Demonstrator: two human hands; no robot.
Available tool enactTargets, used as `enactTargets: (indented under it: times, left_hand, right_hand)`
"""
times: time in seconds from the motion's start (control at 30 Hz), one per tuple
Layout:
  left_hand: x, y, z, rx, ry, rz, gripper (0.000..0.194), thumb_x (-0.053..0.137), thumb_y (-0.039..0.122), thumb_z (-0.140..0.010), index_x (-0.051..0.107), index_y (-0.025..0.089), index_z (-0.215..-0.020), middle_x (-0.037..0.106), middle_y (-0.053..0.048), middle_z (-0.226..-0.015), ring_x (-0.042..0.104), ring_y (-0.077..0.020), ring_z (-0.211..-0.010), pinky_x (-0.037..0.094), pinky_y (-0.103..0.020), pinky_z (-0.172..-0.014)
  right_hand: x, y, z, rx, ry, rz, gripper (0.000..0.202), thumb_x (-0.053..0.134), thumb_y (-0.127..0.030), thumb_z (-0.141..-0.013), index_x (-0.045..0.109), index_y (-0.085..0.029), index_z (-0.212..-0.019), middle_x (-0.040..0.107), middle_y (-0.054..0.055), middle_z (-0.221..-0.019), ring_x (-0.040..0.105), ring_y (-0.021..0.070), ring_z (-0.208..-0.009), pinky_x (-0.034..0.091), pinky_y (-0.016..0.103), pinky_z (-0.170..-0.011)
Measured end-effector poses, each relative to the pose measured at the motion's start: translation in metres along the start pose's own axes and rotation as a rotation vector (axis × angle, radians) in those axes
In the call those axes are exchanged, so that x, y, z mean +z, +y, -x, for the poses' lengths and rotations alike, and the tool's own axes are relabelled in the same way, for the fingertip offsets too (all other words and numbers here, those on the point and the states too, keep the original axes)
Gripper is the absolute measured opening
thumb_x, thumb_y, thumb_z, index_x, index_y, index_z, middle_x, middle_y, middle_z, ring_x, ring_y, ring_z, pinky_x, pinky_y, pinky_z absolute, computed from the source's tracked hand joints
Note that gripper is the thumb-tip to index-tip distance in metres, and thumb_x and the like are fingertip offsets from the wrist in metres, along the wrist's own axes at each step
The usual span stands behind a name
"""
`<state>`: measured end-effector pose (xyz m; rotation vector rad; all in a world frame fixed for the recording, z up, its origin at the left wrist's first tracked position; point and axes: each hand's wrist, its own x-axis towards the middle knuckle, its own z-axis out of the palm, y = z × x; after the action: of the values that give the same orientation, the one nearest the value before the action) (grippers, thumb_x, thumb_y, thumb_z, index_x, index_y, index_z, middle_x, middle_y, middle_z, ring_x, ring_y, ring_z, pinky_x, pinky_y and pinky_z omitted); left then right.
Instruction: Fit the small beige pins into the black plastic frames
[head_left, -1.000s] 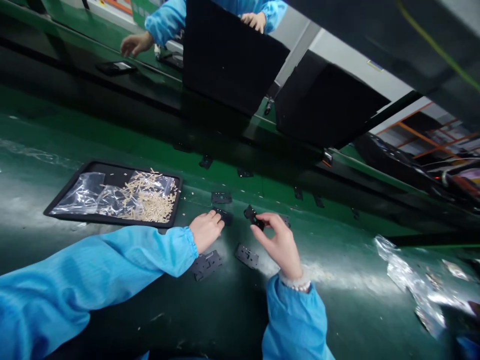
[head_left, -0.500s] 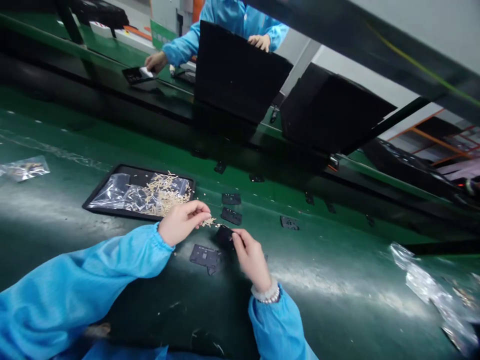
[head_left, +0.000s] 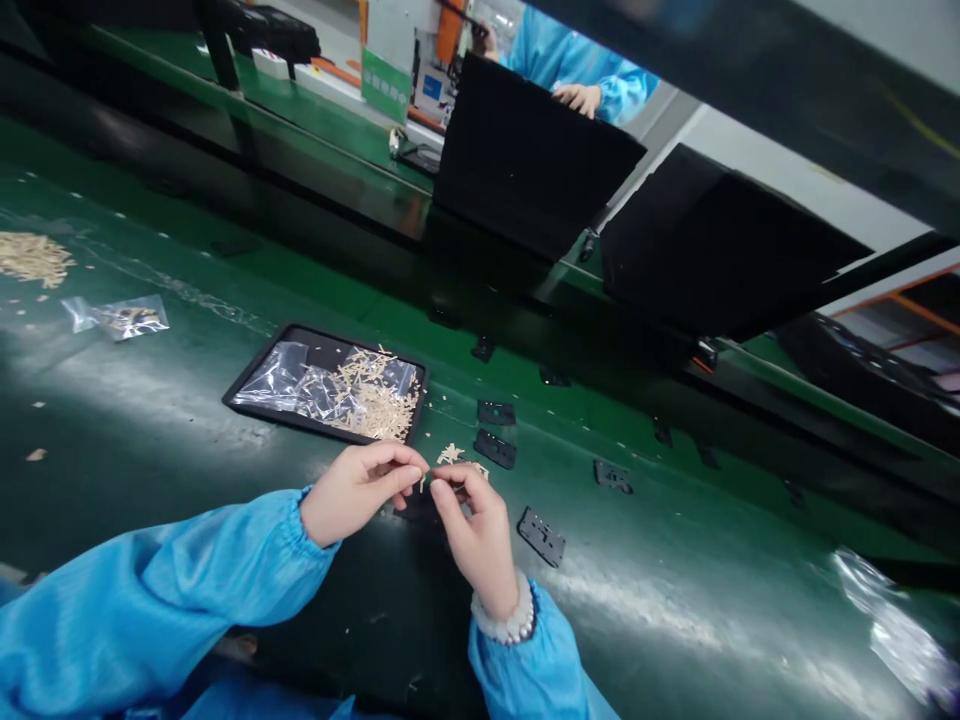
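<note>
Quite slim strip (head_left: 422, 484) between fingertips (head_left: 410, 474)

My left hand (head_left: 360, 492) and right hand (head_left: 480, 540) have converged on a beige strip (head_left: 422, 485). Beyond, a co-worker's hand (head_left: 487, 42) has risen.

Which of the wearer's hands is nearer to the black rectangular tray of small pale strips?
Left. The left hand is just in front of the tray's near edge, by its right end; the right hand is farther off, to the right.
</note>
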<state>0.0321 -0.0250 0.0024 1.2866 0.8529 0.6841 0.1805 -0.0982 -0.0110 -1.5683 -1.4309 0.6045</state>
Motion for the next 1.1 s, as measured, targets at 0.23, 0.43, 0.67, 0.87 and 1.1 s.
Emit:
enactTargets:
  times: [0.23,0.43,0.67,0.87,1.1]
  left_hand:
    - [0.003,0.001,0.008,0.069,0.120,-0.022,0.014,0.064,0.023,-0.071,0.064,0.016,-0.083,0.067,0.000,-0.068,0.061,-0.0108,-0.053,0.053,-0.021,-0.051]
    - [-0.004,0.000,0.016,0.386,0.139,-0.421,0.007,0.056,0.016,-0.081,0.062,0.019,-0.080,0.069,0.000,-0.078,0.066,-0.0125,-0.073,0.053,-0.021,-0.068]
    - [-0.011,0.003,0.017,0.866,0.124,-0.783,0.020,0.044,0.003,-0.084,0.056,0.019,-0.081,0.069,-0.002,-0.079,0.065,-0.0133,-0.077,0.051,-0.024,-0.072]
    - [-0.017,0.003,0.014,0.486,0.183,-0.441,0.011,0.054,0.011,-0.080,0.050,0.021,-0.076,0.066,0.001,-0.075,0.064,-0.0120,-0.072,0.051,-0.022,-0.067]
    - [-0.035,0.011,-0.002,0.120,0.300,0.096,0.023,0.068,0.023,-0.066,0.046,0.018,-0.070,0.059,0.005,-0.063,0.055,-0.0083,-0.052,0.049,-0.022,-0.052]
  right_hand:
    - [0.008,-0.019,0.004,-0.196,0.153,0.091,0.008,0.058,-0.012,-0.082,0.058,-0.019,-0.084,0.059,0.003,-0.079,0.057,0.0131,-0.072,0.048,0.025,-0.063]
    - [0.004,-0.024,0.000,-0.257,0.128,0.148,0.016,0.054,-0.008,-0.084,0.063,-0.019,-0.092,0.064,0.005,-0.082,0.061,0.0145,-0.076,0.051,0.028,-0.068]
    - [0.004,-0.033,-0.007,-0.332,0.054,0.301,0.015,0.054,-0.010,-0.082,0.066,-0.019,-0.083,0.065,0.004,-0.075,0.060,0.0147,-0.070,0.048,0.027,-0.064]
    - [0.009,-0.029,-0.020,-0.184,0.113,0.144,0.015,0.052,-0.012,-0.081,0.063,-0.019,-0.073,0.062,0.002,-0.072,0.058,0.0128,-0.065,0.047,0.024,-0.059]
    - [0.017,-0.014,-0.062,-0.054,0.025,0.155,0.013,0.054,-0.023,-0.083,0.066,-0.020,-0.082,0.070,0.001,-0.071,0.064,0.0147,-0.061,0.051,0.025,-0.062]
